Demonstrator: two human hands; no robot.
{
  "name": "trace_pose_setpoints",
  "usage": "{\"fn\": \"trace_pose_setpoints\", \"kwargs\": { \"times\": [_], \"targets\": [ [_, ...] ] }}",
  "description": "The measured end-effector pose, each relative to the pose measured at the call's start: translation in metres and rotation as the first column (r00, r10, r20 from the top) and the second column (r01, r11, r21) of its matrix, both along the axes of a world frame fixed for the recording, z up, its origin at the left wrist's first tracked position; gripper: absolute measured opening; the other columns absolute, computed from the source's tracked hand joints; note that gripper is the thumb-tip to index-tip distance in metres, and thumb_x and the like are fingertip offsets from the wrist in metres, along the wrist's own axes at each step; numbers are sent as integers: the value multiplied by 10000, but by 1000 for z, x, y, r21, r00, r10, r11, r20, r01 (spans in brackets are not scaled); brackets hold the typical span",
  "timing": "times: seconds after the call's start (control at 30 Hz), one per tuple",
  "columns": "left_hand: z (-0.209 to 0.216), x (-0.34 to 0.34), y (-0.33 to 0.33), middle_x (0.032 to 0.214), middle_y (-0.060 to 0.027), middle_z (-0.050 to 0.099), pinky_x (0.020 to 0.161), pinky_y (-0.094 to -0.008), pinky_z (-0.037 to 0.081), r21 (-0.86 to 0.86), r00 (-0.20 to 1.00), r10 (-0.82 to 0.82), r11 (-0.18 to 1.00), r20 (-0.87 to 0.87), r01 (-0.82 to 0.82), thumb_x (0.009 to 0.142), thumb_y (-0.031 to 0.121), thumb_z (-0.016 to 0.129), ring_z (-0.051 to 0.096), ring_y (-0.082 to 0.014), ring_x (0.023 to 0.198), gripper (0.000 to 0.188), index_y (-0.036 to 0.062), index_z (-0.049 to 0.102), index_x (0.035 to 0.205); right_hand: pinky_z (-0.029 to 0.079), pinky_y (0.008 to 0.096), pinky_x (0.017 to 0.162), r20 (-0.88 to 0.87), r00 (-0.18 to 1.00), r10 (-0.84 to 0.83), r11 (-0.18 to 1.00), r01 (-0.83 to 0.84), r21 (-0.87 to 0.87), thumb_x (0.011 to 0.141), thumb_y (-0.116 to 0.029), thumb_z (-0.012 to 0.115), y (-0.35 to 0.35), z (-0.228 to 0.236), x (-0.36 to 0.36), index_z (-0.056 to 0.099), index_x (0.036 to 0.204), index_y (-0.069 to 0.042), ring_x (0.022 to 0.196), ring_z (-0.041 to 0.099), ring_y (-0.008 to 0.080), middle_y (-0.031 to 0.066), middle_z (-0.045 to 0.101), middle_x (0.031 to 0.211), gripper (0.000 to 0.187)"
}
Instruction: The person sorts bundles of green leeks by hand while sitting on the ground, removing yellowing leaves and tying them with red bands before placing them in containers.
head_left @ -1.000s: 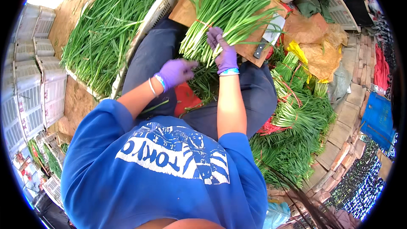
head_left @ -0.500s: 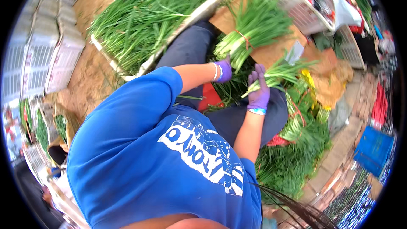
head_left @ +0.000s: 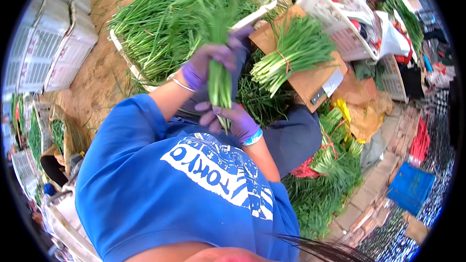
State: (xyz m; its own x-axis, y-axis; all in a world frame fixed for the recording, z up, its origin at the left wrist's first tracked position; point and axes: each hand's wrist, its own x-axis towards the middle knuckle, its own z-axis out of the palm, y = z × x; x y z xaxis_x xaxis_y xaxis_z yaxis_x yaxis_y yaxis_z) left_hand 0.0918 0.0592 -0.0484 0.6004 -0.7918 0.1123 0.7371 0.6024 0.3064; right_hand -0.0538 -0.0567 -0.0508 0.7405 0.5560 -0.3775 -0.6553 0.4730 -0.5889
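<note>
In front of my chest, a small bunch of green chives [head_left: 219,85] stands nearly upright, leaves up and pale stem ends down. My left hand [head_left: 209,60], in a purple glove, is closed around its upper middle; the fingers are partly blurred. Lower down, my right hand [head_left: 235,120], also in a purple glove, has its fingers around the stem ends. A larger bunch of chives [head_left: 293,51], tied with a red band, lies on a wooden board [head_left: 302,87] to the right. A broad-bladed knife [head_left: 332,85] rests near that board's close edge.
A white crate [head_left: 127,57] heaped with loose chives stands at the far left of my legs. Stacked white crates [head_left: 73,51] line the left. Tied chives [head_left: 320,199] pile up by my right leg. Another white crate [head_left: 335,24] holds bags; a blue container [head_left: 411,187] sits far right.
My right hand has swung left and in toward my chest with the small bunch, which is now upright. My left hand has moved left and taken hold of it. The knife now shows fully.
</note>
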Motion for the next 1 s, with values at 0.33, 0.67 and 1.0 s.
{"fn": "trace_pose_setpoints", "kwargs": {
  "times": [0.33,0.67,1.0],
  "targets": [
    [-51,113,168,1230,-183,444,803,-296,443,785,783,76,-120,617,-607,774,150,640,523,-228,934,705,-68,226,1301,462,347,803,-397,420,-816,479,876,-60,871,-210,502,-103,-87,-31,554,1090,-47,985,554,214,79,590,1068,278],
    [-38,7,-84,1385,-232,231,1041,-380,223,249,42,-512,342,858,-906,654,345,728,250,-355,1279,966,-31,169,1347,436,361,833,-128,251,-959,282,835,-473,880,-317,435,-211,-171,38,475,1153,-37,1042,514,252,115,472,1224,394],
    [-147,-2,-165,1283,-140,381,970,-303,321,744,919,-267,667,290,-41,777,317,637,403,-204,1159,816,31,150,1366,473,325,799,-222,494,-841,536,817,-212,835,-505,496,-166,-131,61,392,1256,-4,970,558,201,120,505,1177,663]
  ]
}}
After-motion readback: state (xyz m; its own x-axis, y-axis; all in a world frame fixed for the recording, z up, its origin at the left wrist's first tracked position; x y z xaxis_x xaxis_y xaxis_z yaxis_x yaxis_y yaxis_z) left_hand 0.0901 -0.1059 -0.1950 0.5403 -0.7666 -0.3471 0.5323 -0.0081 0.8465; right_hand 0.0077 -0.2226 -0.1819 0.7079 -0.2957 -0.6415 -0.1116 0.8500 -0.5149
